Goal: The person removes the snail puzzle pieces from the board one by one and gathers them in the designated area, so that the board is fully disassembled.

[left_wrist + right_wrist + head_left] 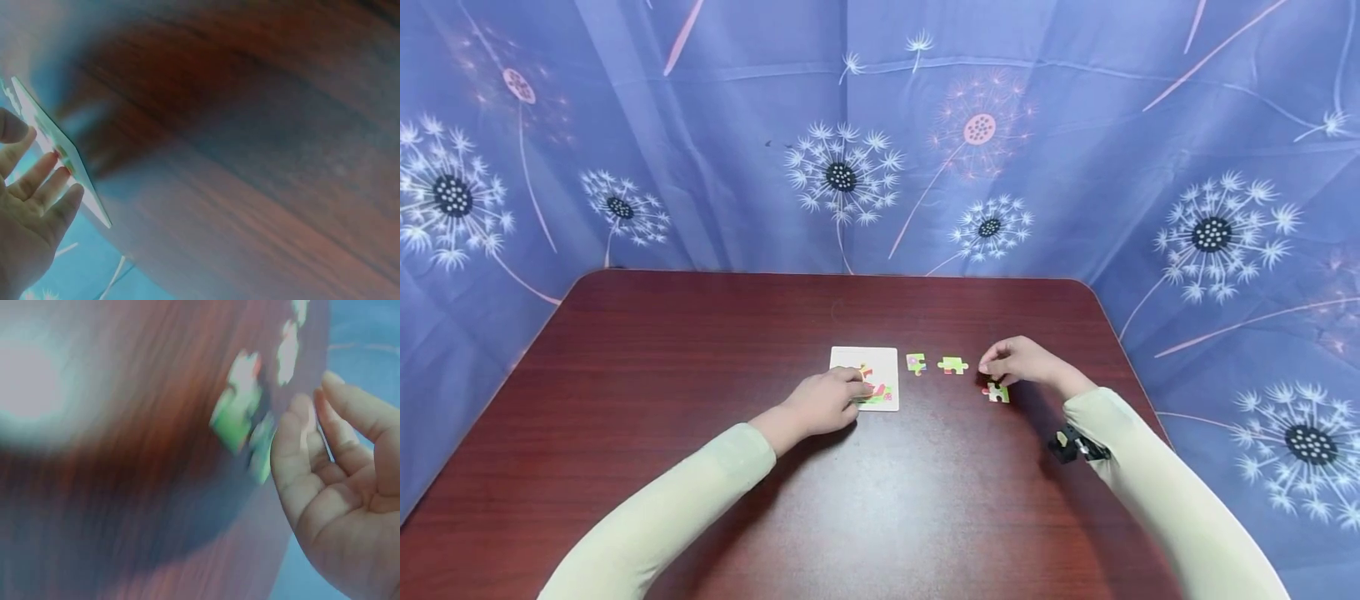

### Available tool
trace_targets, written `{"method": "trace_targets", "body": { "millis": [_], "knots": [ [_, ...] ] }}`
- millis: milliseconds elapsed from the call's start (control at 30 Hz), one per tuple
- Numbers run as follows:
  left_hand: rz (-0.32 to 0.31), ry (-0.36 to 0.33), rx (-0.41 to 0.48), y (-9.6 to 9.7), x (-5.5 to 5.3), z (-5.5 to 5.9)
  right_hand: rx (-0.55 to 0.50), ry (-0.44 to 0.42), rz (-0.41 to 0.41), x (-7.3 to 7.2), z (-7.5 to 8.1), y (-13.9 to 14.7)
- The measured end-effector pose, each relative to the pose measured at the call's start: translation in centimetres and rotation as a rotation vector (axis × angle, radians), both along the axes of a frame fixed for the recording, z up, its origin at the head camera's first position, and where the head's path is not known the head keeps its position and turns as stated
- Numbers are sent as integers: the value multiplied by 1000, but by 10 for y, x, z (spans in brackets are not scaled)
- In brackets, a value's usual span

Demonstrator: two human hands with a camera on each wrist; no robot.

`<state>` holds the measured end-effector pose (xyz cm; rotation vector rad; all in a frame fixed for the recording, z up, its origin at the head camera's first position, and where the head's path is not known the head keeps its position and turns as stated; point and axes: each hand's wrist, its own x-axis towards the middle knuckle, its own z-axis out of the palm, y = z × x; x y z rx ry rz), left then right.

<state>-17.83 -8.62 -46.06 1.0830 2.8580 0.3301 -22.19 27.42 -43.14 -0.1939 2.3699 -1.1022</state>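
Observation:
My left hand [820, 402] rests on a white square puzzle board [886, 360] with a coloured picture on it; its fingers lie extended over the board, hiding part of the picture. In the left wrist view those fingers [45, 184] reach across the board's face. Over a green puzzle piece [997, 392] hovers my right hand [1026, 364], thumb and fingers bent loosely with a gap between them. The right wrist view has that piece [237, 409] blurred beside the fingers, with another green piece [261, 450] close to the fingertips. Nothing shows between the thumb and fingers.
Between the board and my right hand lie a puzzle piece with a pink spot [915, 362] and a green piece [953, 365]. The dark red wooden table [700, 333] meets a blue dandelion-print curtain [737, 167] at its back and sides.

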Motion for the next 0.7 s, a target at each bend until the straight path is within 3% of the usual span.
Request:
{"method": "trace_targets", "body": {
  "millis": [333,500,700],
  "knots": [
    [30,6,24,-8,0,3,-144,81,-73,4,-3,-78],
    [60,37,12,-18,2,5,-242,44,-128,6,-8,-113],
    [59,29,-6,-25,4,5,-320,4,-208,13,-16,-139]
  ]
}}
